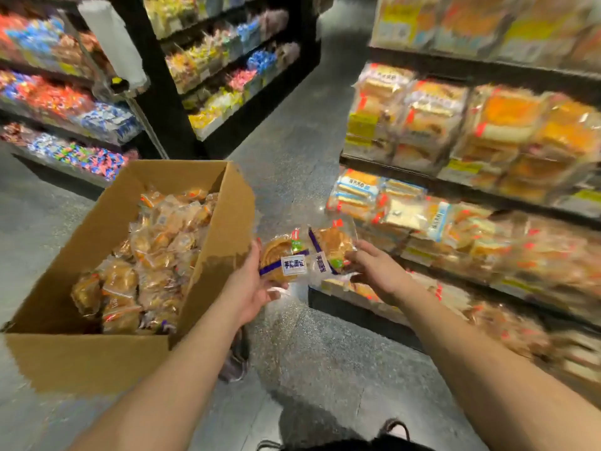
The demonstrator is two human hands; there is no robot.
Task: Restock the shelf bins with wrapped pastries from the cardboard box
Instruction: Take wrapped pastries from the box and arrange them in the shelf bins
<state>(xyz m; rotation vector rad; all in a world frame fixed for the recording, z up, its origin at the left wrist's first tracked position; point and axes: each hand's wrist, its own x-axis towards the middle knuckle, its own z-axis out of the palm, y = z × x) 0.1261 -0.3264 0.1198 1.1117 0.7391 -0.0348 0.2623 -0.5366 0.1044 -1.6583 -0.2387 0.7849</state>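
left hand (252, 289): we see it gripping a round golden pastry in clear wrap with a blue band (282, 259)
right hand (374, 267): gripping a second such pastry (330, 247) — both just beside the open brown cardboard box (97, 362), near the lower shelf bins (422, 222)

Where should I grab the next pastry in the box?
Probably take one on top of the heap in the box, such as the pastry near the front, pinching its flat wrapper edge from above. The walls block the sides. Both the left hand and right hand hold pastries now.

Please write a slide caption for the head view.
Both hands hold wrapped pastries between box and shelf.
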